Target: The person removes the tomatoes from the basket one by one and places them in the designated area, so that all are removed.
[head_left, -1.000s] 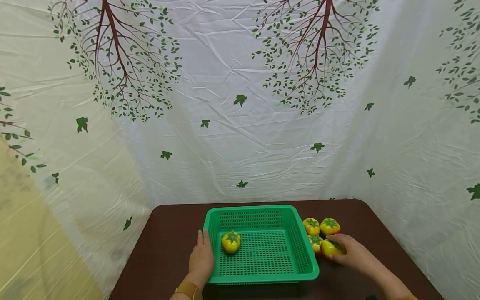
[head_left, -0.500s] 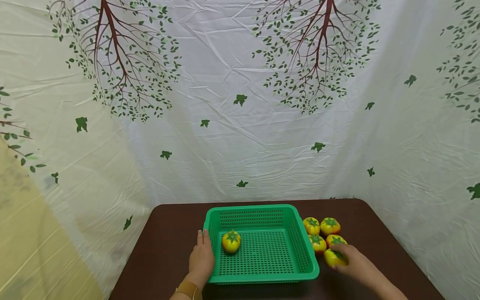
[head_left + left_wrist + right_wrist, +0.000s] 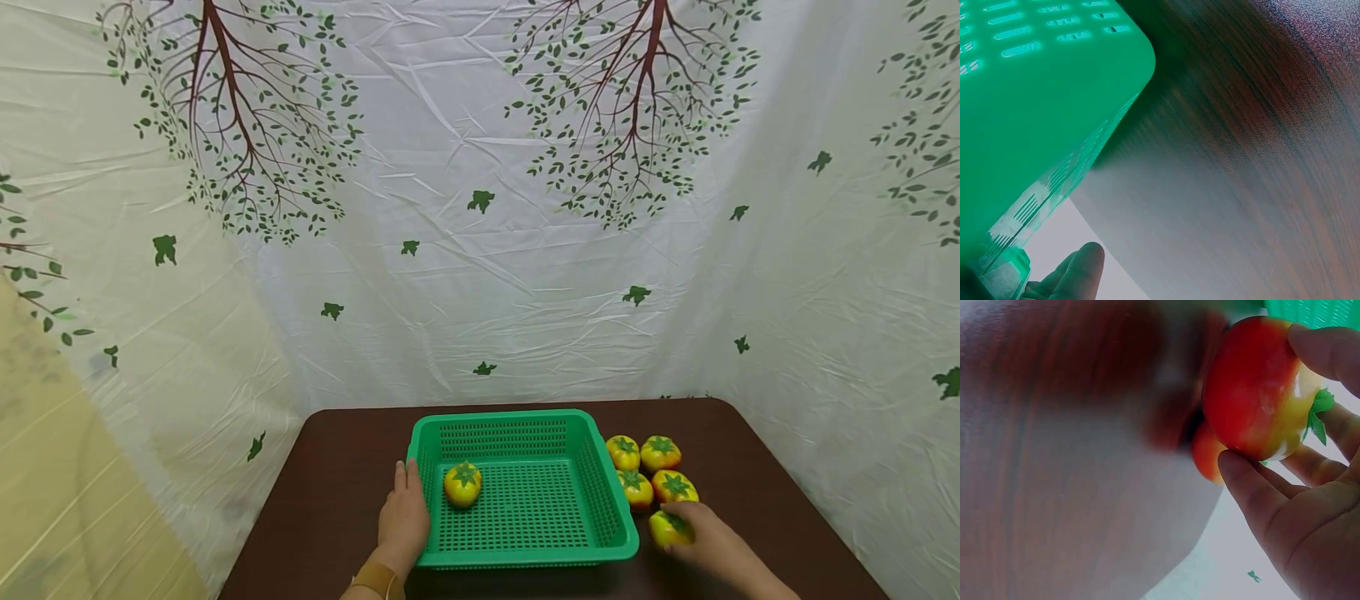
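Observation:
In the head view my right hand (image 3: 708, 542) pinches a red and yellow tomato (image 3: 667, 530) with a green star-shaped leaf top, close over the table beside the basket's front right corner. The right wrist view shows thumb and fingers spread around this tomato (image 3: 1257, 387), its red underside facing the camera. My left hand (image 3: 403, 521) rests with straight fingers along the left side of a green plastic basket (image 3: 525, 557). Fingertips (image 3: 1088, 262) show beside the basket wall (image 3: 1072, 81) in the left wrist view. One tomato (image 3: 462, 485) sits inside the basket, toward its left.
Several more tomatoes (image 3: 674, 486) stand in a cluster by the basket's right side. The dark brown table (image 3: 337, 467) has rounded far corners. A white cloth (image 3: 465, 317) printed with trees and leaves hangs behind and around it.
My right hand has moved toward the near edge with its tomato, away from the cluster, and the tomato behind it now shows fully. The left hand and basket stay in place.

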The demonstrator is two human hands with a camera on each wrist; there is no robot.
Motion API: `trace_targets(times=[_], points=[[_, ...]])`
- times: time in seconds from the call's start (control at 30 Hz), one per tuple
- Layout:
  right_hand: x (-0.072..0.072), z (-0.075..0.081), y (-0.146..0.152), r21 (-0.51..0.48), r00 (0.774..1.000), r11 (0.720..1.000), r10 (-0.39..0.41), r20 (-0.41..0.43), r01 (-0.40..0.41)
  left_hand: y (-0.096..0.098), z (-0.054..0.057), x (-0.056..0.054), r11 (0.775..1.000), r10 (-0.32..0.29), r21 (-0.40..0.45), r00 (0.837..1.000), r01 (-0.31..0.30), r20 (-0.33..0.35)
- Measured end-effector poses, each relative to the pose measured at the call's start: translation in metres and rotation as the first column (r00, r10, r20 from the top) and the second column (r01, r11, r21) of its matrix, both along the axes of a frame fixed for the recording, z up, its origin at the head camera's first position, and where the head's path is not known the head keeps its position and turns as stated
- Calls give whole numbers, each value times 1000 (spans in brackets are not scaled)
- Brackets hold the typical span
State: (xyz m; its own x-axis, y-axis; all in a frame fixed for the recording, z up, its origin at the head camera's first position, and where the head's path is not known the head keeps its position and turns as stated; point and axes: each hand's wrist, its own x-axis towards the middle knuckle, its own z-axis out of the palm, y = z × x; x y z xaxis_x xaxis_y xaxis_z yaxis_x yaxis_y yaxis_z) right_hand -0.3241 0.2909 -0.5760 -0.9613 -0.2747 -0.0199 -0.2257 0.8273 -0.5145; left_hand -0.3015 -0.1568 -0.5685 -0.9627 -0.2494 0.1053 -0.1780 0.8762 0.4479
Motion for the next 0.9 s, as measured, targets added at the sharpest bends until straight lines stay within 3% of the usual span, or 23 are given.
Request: trace_targets(times=[0.2, 0.53, 0.9], points=[[2, -9, -1, 15, 999, 999, -33, 40, 32, 0, 0, 1, 1000, 1, 0, 1000, -1, 4], [2, -23, -1, 12, 998, 998, -55, 21, 55, 3, 1, 3, 1000, 9, 13, 1000, -9, 15], [6, -26, -10, -4, 997, 997, -78, -22, 78, 3, 5, 4, 1000, 8, 15, 1000, -9, 21]])
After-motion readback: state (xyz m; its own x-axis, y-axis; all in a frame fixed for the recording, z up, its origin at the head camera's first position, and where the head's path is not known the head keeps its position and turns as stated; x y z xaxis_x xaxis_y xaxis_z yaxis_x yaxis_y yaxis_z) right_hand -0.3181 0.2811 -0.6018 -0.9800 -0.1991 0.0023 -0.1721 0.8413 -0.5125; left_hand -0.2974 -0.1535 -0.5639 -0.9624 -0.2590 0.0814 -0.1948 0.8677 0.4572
